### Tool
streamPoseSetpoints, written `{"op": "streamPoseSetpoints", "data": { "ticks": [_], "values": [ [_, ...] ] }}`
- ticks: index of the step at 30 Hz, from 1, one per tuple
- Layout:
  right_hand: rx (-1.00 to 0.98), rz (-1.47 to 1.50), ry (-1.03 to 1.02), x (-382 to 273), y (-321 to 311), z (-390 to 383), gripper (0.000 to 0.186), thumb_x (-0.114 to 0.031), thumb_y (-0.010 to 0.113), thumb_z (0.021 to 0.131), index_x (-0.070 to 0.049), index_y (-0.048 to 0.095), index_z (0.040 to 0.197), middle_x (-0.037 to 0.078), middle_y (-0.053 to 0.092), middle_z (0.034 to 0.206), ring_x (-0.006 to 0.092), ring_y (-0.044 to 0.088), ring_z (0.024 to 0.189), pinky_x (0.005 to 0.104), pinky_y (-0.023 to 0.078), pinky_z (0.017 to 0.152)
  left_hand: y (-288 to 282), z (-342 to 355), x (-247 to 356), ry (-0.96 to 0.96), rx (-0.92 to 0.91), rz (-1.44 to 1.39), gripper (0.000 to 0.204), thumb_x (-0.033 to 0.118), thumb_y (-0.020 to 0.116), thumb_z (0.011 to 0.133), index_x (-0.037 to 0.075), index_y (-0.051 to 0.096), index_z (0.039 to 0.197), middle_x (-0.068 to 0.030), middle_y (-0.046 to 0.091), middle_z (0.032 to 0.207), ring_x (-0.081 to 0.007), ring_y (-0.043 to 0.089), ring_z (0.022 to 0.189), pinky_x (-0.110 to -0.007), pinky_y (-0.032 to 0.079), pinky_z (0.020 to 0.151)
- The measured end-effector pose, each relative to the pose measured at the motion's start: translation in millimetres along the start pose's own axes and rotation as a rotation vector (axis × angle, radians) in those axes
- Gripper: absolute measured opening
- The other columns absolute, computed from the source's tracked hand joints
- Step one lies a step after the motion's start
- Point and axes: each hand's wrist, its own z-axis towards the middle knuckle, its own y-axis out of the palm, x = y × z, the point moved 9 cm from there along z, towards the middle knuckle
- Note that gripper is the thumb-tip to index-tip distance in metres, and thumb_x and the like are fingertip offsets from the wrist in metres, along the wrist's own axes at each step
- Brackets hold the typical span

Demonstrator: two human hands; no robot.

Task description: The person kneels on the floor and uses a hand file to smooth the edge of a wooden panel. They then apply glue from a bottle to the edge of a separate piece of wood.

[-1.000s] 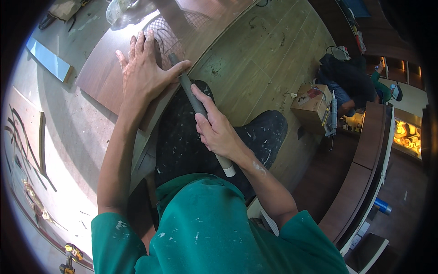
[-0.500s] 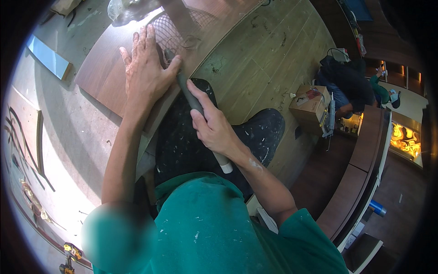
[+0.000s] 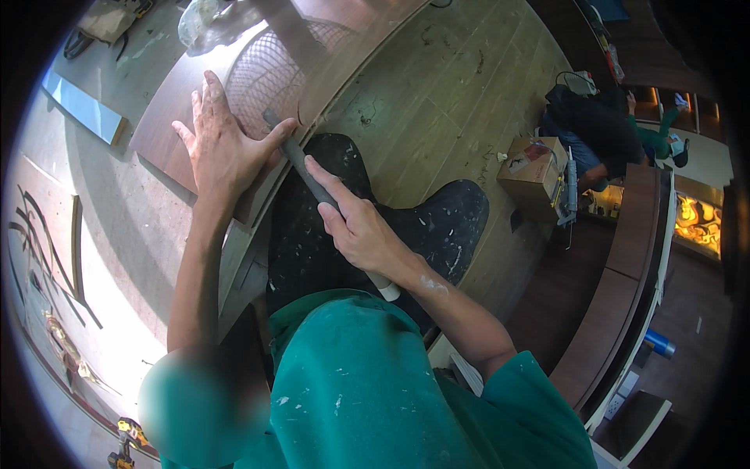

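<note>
My left hand [image 3: 219,152] lies with spread fingers on a brown wood-grain board [image 3: 166,117]. Its thumb rests against the far end of a long grey file [image 3: 303,167]. My right hand [image 3: 361,227] is wrapped around the file, index finger stretched along it, and the pale handle end [image 3: 388,291] sticks out below the wrist. The file slants across the board's near edge, its tip over the surface. A curved crosshatched pattern [image 3: 266,66] shows on the board beyond my left hand.
Crumpled clear plastic [image 3: 201,23] sits at the board's far side. A blue-faced panel [image 3: 84,105] and a yellow-black power tool [image 3: 125,442] lie left. Right are a cardboard box [image 3: 531,176], a caulking gun [image 3: 570,187], a bent-over person [image 3: 590,129] and a green-sleeved person [image 3: 664,134].
My left hand has slid left and slightly toward me on the board. The file's tip has shifted left and back, with my right hand still around it.
</note>
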Motion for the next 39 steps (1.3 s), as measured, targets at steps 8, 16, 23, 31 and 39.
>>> {"op": "streamPoseSetpoints", "data": {
  "ticks": [8,16,23,31,39],
  "values": [
    [0.012,0.058,-0.005,-10,29,23,0.064,-0.005,0.046,0.107,-0.012,0.027,0.167,0.016,0.072,0.1,0.0149,0.054,0.066,0.0336,0.051,0.07,-8,1,-10,-0.011,0.114,-0.271,0.125,0.057,0.078,0.082,0.003,0.006,0.169,-0.0264,0.033,0.168,-0.0424,0.026,0.159,-0.066,0.007,0.128],
    [-0.057,0.055,0.028,-4,18,-14,0.063,-0.006,0.048,0.106,-0.012,0.029,0.166,0.027,0.063,0.086,0.0347,0.061,0.068,0.0372,0.051,0.069,-14,-21,-13,0.11,0.055,-0.012,0.122,0.066,0.075,0.078,0.007,0.019,0.169,-0.0241,0.037,0.166,-0.0414,0.03,0.157,-0.064,0.011,0.129],
    [-0.056,0.1,0.075,-2,29,-25,0.066,-0.004,0.048,0.106,-0.012,0.024,0.167,0.033,0.063,0.083,0.0435,0.067,0.068,0.0407,0.05,0.066,-16,-29,-4,0.116,0.076,-0.094,0.118,0.062,0.076,0.078,0.013,0.02,0.169,-0.0211,0.037,0.167,-0.0409,0.029,0.158,-0.064,0.012,0.129],
    [-0.086,0.074,-0.003,-12,48,9,0.064,-0.006,0.049,0.105,-0.011,0.028,0.166,0.036,0.068,0.108,0.0527,0.066,0.086,0.0481,0.053,0.074,-26,-27,-24,-0.025,0.111,-0.649,0.103,0.051,0.077,0.083,0.014,0.029,0.167,-0.0212,0.038,0.166,-0.0409,0.034,0.155,-0.069,0.013,0.127],
    [-0.141,0.106,0.103,-3,50,-33,0.065,-0.005,0.047,0.106,-0.008,0.025,0.166,0.034,0.067,0.094,0.0393,0.067,0.065,0.0419,0.052,0.07,-26,-69,-22,0.015,0.172,-0.15,0.106,0.06,0.078,0.083,0.014,0.032,0.166,-0.0171,0.035,0.169,-0.0349,0.019,0.162,-0.068,-0.005,0.126]
  ]
}}
